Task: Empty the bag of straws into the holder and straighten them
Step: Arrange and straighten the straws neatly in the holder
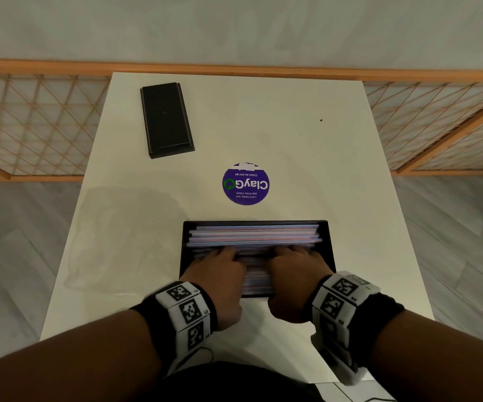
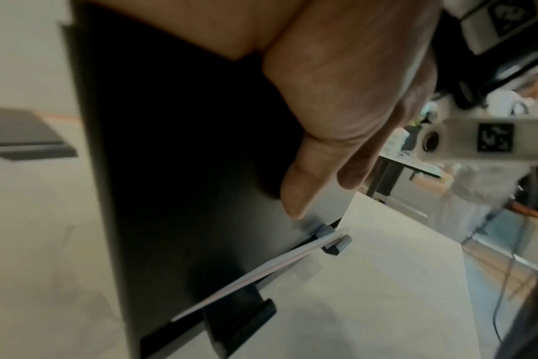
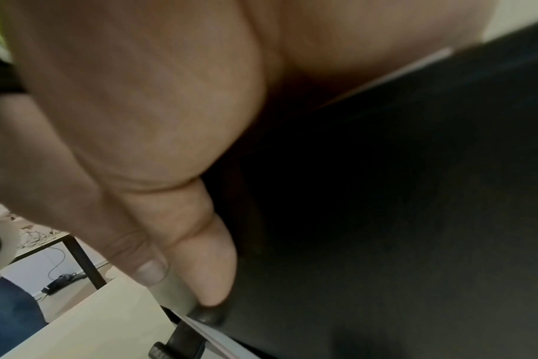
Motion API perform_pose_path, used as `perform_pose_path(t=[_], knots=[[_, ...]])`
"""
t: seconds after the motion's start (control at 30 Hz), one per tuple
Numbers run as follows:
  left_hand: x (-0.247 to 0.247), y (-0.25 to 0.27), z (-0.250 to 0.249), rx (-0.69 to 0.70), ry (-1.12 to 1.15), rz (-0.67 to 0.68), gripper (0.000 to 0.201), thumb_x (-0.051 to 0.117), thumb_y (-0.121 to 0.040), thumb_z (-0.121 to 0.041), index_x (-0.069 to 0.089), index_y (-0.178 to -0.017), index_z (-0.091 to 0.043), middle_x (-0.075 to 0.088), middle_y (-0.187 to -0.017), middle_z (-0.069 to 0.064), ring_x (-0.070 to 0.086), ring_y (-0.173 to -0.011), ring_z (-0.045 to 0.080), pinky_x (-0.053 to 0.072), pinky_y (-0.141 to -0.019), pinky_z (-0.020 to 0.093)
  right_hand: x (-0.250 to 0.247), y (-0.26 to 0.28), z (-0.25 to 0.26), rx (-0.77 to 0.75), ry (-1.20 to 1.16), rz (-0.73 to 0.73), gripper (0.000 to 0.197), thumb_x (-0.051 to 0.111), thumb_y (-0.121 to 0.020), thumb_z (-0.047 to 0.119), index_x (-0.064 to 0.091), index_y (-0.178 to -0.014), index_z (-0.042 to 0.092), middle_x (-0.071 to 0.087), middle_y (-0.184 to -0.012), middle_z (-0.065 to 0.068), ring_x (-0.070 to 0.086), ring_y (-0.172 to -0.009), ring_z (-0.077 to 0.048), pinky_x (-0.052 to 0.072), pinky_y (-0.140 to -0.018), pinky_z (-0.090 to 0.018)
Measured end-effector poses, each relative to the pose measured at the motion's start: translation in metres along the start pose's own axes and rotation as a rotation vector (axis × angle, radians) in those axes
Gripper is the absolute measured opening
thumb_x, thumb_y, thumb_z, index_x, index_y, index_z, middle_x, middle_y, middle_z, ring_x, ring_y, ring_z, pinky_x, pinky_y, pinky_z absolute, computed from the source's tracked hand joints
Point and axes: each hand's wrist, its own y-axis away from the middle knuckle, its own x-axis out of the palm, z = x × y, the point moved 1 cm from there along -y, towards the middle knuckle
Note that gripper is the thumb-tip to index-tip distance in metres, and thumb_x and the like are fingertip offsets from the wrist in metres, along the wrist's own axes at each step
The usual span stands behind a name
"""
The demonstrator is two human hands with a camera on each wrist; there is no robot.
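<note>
Black plastic is under both hands: the left hand (image 1: 217,274) and the right hand (image 1: 295,271) sit side by side, a little apart, on the near half of the open black plastic box holder (image 1: 327,242). The fingers reach over the near wall and lie on the pile of thin pastel paper-wrapped straws (image 1: 253,236) inside it, while each thumb lies against the outside of the wall. They are holding the wall and the straws together, I think, but the head view blurs the fingertips, so I cannot tell how hard they press. The straws lie just in front of the hands. They run left to right, across the way the arms point. Both hands are equally near, so each can push one end flat. The near straws are hidden under the hands. One straw pokes out low by the holder's feet. To the left lies a see-through plastic bag (image 1: 118,236), hard to see and seemingly empty. Farther off on the white table (image 1: 307,140) are a round purple sticker (image 1: 246,183) and a flat black lid (image 1: 166,118).
</note>
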Motion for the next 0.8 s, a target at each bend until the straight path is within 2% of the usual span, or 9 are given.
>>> perform_pose_path(t=[0.1,0.27,0.33,0.4,0.5,0.63,0.73,0.8], knots=[[-0.0011,0.0001,0.0002,-0.007,0.021,0.012,0.039,0.063,-0.085,-0.028,0.062,-0.124,-0.024,0.045,-0.133,-0.001,0.050,-0.122,0.025,0.047,-0.104,0.039,-0.0015,0.0000,-0.0008,-0.001,-0.006,0.025,0.043,0.062,-0.074,0.038,0.064,-0.115,0.027,0.050,-0.124,0.001,0.046,-0.119,-0.027,0.040,-0.103,-0.042],[-0.0021,-0.0006,-0.0005,-0.017,0.012,0.015,0.036,0.065,-0.084,-0.029,0.062,-0.119,-0.022,0.058,-0.125,-0.001,0.061,-0.111,0.024,0.054,-0.093,0.035,-0.0018,0.0000,-0.0002,-0.006,0.010,0.022,0.037,0.059,-0.073,0.037,0.064,-0.108,0.025,0.064,-0.111,0.004,0.059,-0.108,-0.025,0.042,-0.104,-0.041],[-0.0024,-0.0007,0.0003,-0.017,0.008,0.010,0.038,0.065,-0.084,-0.030,0.062,-0.121,-0.021,0.058,-0.125,-0.001,0.061,-0.111,0.023,0.054,-0.095,0.036,0.0004,0.0005,-0.0001,-0.003,0.001,0.006,0.039,0.058,-0.074,0.036,0.058,-0.111,0.025,0.066,-0.109,0.004,0.061,-0.104,-0.026,0.042,-0.103,-0.043],[-0.0029,-0.0007,0.0016,-0.014,-0.013,0.010,0.040,0.064,-0.083,-0.031,0.061,-0.122,-0.022,0.056,-0.128,0.000,0.060,-0.114,0.024,0.053,-0.098,0.038,0.0011,0.0011,-0.0005,-0.002,0.003,-0.008,0.040,0.059,-0.075,0.035,0.055,-0.114,0.026,0.064,-0.113,0.004,0.060,-0.107,-0.026,0.040,-0.104,-0.044],[-0.0038,-0.0003,0.0021,-0.019,-0.031,0.024,0.040,0.064,-0.084,-0.030,0.061,-0.123,-0.022,0.050,-0.132,0.001,0.057,-0.117,0.026,0.051,-0.099,0.041,0.0006,0.0014,-0.0019,0.008,0.003,-0.001,0.043,0.059,-0.077,0.035,0.059,-0.120,0.028,0.055,-0.124,0.004,0.051,-0.118,-0.026,0.037,-0.106,-0.042],[-0.0045,-0.0005,0.0002,-0.032,-0.022,0.039,0.038,0.063,-0.085,-0.027,0.062,-0.123,-0.021,0.043,-0.135,0.004,0.059,-0.113,0.029,0.053,-0.097,0.041,-0.0007,0.0004,-0.0012,0.007,0.014,0.001,0.046,0.061,-0.076,0.036,0.063,-0.121,0.028,0.048,-0.127,0.002,0.045,-0.120,-0.027,0.037,-0.106,-0.043],[-0.0026,-0.0001,0.0006,-0.019,-0.040,0.003,0.042,0.064,-0.084,-0.027,0.059,-0.125,-0.021,0.048,-0.133,0.003,0.055,-0.119,0.028,0.049,-0.101,0.041,-0.0041,0.0009,-0.0002,-0.033,0.051,-0.023,0.045,0.062,-0.075,0.034,0.062,-0.120,0.027,0.054,-0.124,0.002,0.051,-0.117,-0.026,0.040,-0.104,-0.042],[-0.0016,0.0006,0.0021,-0.009,-0.043,-0.045,0.046,0.066,-0.082,-0.029,0.052,-0.125,-0.022,0.057,-0.129,0.002,0.056,-0.119,0.028,0.048,-0.101,0.039,-0.0047,0.0016,-0.0004,-0.059,0.042,-0.052,0.048,0.062,-0.075,0.030,0.053,-0.121,0.026,0.062,-0.118,0.003,0.059,-0.111,-0.024,0.043,-0.103,-0.041]])
